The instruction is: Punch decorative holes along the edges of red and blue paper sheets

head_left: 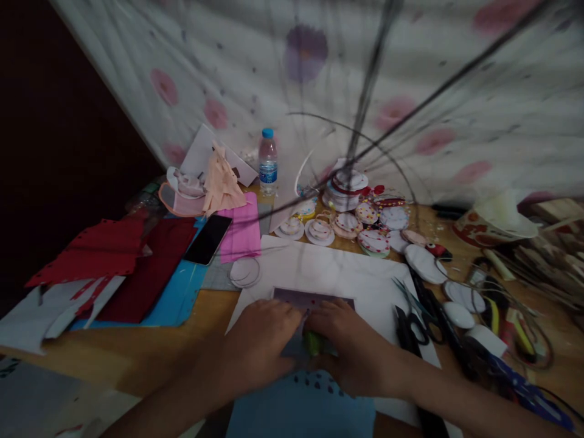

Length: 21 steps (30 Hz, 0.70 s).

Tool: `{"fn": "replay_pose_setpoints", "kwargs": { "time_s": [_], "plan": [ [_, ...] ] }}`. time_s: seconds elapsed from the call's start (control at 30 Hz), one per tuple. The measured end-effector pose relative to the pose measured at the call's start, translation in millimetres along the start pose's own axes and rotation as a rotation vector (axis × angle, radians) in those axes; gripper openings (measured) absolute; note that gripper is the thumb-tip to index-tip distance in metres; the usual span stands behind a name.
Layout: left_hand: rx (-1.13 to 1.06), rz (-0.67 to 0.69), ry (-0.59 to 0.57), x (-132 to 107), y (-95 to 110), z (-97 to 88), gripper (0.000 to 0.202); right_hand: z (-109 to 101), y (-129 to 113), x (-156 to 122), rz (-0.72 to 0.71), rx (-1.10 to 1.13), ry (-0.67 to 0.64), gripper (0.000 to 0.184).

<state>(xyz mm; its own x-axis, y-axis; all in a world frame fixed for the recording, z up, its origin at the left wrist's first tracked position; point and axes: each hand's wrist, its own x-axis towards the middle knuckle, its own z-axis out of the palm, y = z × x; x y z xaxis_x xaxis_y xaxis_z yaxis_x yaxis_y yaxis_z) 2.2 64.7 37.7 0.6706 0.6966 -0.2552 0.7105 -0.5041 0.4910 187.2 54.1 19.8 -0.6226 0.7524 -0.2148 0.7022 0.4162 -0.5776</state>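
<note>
My right hand [349,347] is closed around a small green object [314,342], perhaps a tool handle, its lower end hidden. Beside it, my left hand [267,337] lies with fingers stretched flat and thumb apart, its fingertips almost meeting the right hand's. Both rest over a dark grey-purple rectangular sheet [283,294] on white board. Nearest me lies a light blue sheet [301,407] with rows of dark spots or holes; its far edge is under the hands. Motion blurs the fingers a little.
Scissors [417,316] and black bars lie right of the white board [374,280]. Small decorated round pieces [319,231] and a water bottle [268,163] stand behind. A phone [208,239] and red sheets [150,267] lie left. Dark cords hang across the view.
</note>
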Motion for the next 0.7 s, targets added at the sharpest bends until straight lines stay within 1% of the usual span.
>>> {"fn": "replay_pose_setpoints", "kwargs": {
  "time_s": [0.1, 0.13, 0.17, 0.27, 0.37, 0.43, 0.53, 0.7],
  "plan": [
    [-0.050, 0.046, -0.066, 7.4, 7.1, -2.3, 0.073, 0.3, -0.2, -0.8, 0.019, 0.032, 0.031, 0.026],
    [-0.072, 0.040, -0.081, 10.3, 9.1, -1.8, 0.084, 0.3, -0.2, -0.7, 0.025, 0.040, 0.040, 0.027],
    [-0.079, 0.021, -0.091, 13.1, 11.0, -1.0, 0.089, 0.4, -0.1, -0.4, 0.023, 0.043, 0.044, 0.029],
    [-0.023, -0.023, -0.108, 20.1, 17.2, 0.0, 0.088, 1.4, 0.7, 1.2, 0.003, 0.016, 0.033, 0.032],
    [0.026, -0.005, -0.156, 24.0, 23.0, -2.3, 0.092, 2.1, 1.3, 2.5, 0.003, 0.001, 0.021, 0.027],
    [0.027, 0.003, -0.165, 25.4, 24.5, -2.5, 0.091, 2.0, 1.8, 2.5, 0.012, 0.017, 0.028, 0.023],
    [-0.008, 0.014, -0.129, 26.2, 21.7, 3.3, 0.081, 3.1, 3.4, 1.2, 0.030, 0.063, 0.059, 0.023],
    [-0.130, 0.034, -0.048, 25.5, 10.6, 16.6, 0.072, 10.4, 7.2, -0.3, 0.010, 0.123, 0.078, 0.029]
  ]
}}
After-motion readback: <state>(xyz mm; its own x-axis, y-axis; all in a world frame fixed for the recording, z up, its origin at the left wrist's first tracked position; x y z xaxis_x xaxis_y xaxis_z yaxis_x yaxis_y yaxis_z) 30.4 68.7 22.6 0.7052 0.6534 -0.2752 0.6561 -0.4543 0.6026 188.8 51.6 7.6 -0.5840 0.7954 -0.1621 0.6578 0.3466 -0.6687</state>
